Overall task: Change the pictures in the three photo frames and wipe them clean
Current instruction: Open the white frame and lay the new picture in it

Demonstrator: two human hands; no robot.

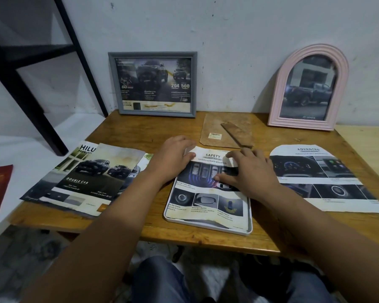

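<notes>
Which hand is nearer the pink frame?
Right. The right hand rests on the safety sheet, below-left of the pink frame; the left hand lies farther left, at the sheet's top-left corner.

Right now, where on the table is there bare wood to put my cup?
Bare wood shows between the grey frame and the brochures, and at the front edge right of the white frame, below the arched cutout. The middle is crowded.
</notes>
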